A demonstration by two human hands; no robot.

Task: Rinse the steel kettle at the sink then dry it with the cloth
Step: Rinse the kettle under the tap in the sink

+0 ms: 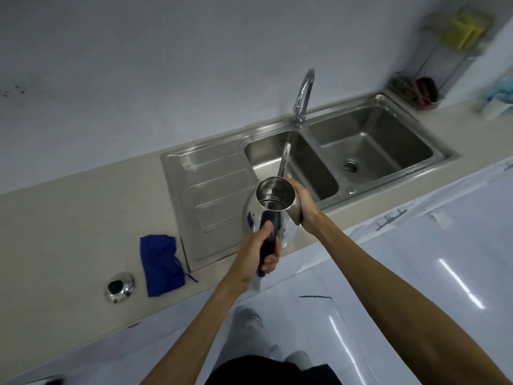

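Note:
The steel kettle (273, 197) has an open top, a long thin spout pointing toward the left sink basin (311, 165) and a black handle. It is held over the drainboard's front right corner. My left hand (259, 251) grips the black handle from below. My right hand (301, 202) wraps the right side of the kettle's neck. The faucet (304, 95) stands behind the sink divider; I cannot tell if water runs. The blue cloth (161, 265) lies crumpled on the counter left of the drainboard. The kettle's steel lid (119, 287) rests left of the cloth.
The right sink basin (388, 129) has a drain in its floor. A ribbed drainboard (205, 184) fills the sink's left part. A wire rack (444, 65) with sponges stands at the back right corner. White cabinet fronts (416, 259) run below the counter.

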